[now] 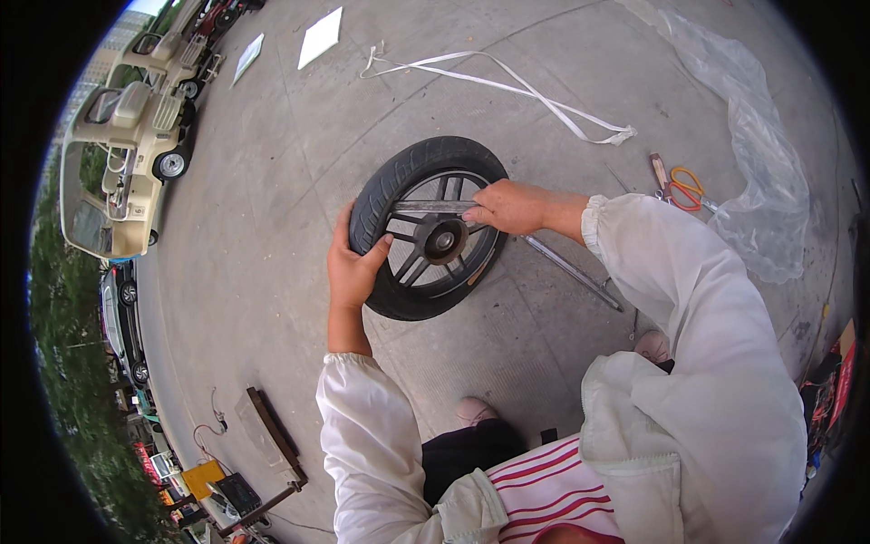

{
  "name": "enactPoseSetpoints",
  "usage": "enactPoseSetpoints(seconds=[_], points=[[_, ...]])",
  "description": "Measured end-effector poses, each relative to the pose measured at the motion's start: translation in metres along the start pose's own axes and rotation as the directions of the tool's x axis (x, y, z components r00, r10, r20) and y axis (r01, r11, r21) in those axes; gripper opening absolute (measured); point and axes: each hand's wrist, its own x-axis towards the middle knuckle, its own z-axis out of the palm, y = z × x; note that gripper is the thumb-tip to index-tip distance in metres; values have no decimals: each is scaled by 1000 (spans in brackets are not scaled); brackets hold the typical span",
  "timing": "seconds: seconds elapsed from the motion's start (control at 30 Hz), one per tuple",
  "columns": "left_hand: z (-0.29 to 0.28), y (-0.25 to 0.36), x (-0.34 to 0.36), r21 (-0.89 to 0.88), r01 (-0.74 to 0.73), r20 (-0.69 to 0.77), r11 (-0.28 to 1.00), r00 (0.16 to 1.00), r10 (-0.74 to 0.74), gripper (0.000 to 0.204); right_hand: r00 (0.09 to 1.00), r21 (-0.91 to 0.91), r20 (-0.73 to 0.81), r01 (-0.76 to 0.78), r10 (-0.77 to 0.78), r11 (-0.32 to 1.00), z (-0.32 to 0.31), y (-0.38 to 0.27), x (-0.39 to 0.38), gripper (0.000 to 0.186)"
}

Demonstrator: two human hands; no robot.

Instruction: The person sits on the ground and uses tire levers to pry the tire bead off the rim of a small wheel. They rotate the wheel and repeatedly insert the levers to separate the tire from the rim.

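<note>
Gripping tyre with left hand | clasping silver bar in right hand | might scrape spokes if pressed unevenly

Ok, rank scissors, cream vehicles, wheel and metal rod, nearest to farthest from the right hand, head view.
1. Wheel: at the right hand.
2. Metal rod: ground, right of wheel.
3. Scissors: ground, farther right.
4. Cream vehicles: far left.

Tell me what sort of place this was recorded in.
Most likely an outdoor paved yard where vehicle repair goes on: a spoked wheel is being handled over concrete paving, a metal rod lies nearby, and cream-coloured vehicles stand off to the left.
</note>
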Motion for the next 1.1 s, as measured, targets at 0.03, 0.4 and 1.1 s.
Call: enactPoseSetpoints(seconds=[0.03, 0.4, 1.1], points=[[0, 1, -1, 5, -9, 1, 1000, 1000, 9, 72, 999, -83, 9, 43, -42, 996, -11, 2, 3, 52], [-3, -18, -11, -44, 69, -56, 997, 996, -71, 73, 975, -797, 218, 208, -51, 567, -126, -13, 15, 35], [-22, 30, 18, 322, 229, -62, 919, 973, -221, 63, 975, -372, -209, -8, -76, 928, -48, 40, -80, 19]])
